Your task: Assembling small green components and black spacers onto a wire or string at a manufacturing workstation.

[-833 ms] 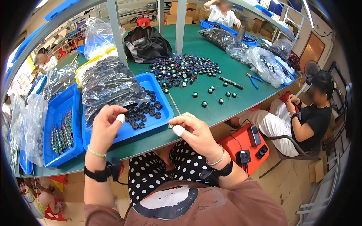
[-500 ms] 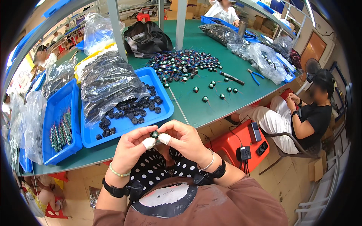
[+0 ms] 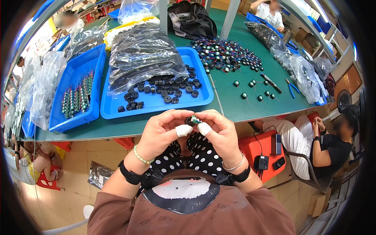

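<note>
My left hand (image 3: 164,127) pinches a small black round housing (image 3: 188,121) between thumb and fingertips, in front of my chest. With thumb and forefinger my right hand (image 3: 220,131) grips a small green circuit board (image 3: 195,119) against that housing; the fingertips partly hide how the two meet. Both thumbs wear white finger covers. Just beyond my hands is a blue tray (image 3: 156,110) holding many loose black round housings (image 3: 167,98) and a clear plastic bag (image 3: 145,53) full of dark parts. Another blue tray (image 3: 76,122) to its left holds rows of green circuit boards (image 3: 76,101).
On the green table (image 3: 231,107) lie a pile of wired round parts (image 3: 227,55), several single ones, a black marker (image 3: 271,83) and blue-handled pliers (image 3: 291,88). A red stool (image 3: 252,150) carries small black devices. A seated person (image 3: 333,137) is at the right.
The view has shifted, so the table and trays appear higher and farther right. My hands stay together on the small part, where more of the green board now shows.
</note>
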